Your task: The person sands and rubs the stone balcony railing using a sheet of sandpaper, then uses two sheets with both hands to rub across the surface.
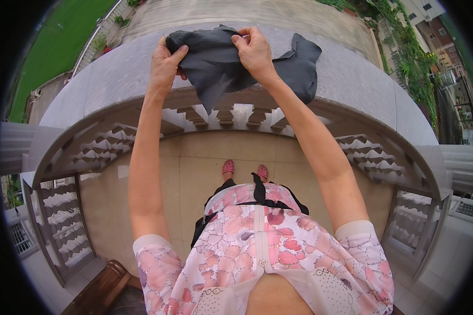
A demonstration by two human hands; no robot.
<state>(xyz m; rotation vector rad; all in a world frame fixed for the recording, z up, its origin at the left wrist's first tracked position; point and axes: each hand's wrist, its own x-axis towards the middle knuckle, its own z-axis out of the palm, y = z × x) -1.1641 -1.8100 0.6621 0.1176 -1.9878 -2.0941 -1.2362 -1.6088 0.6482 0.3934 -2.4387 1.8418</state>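
A piece of black sheet material (216, 59), thin and creased, is stretched between my two hands over a stone balcony ledge. My left hand (165, 65) pinches its left end, thumb on top and fingers behind. Farther right, my right hand (254, 53) grips the upper edge between thumb and fingers. One pointed corner hangs below the ledge's inner edge. Beyond my right wrist, a second black portion (299, 71) lies on the ledge and droops over its edge; whether it joins the held part is hidden behind my hand.
The curved stone ledge (114, 82) tops a railing of balusters (224, 116). Below is the beige tiled floor (205, 145), where my feet stand in pink sandals (228, 167). A brown wooden piece of furniture (102, 287) is at lower left. Outside lies a concrete yard (220, 12).
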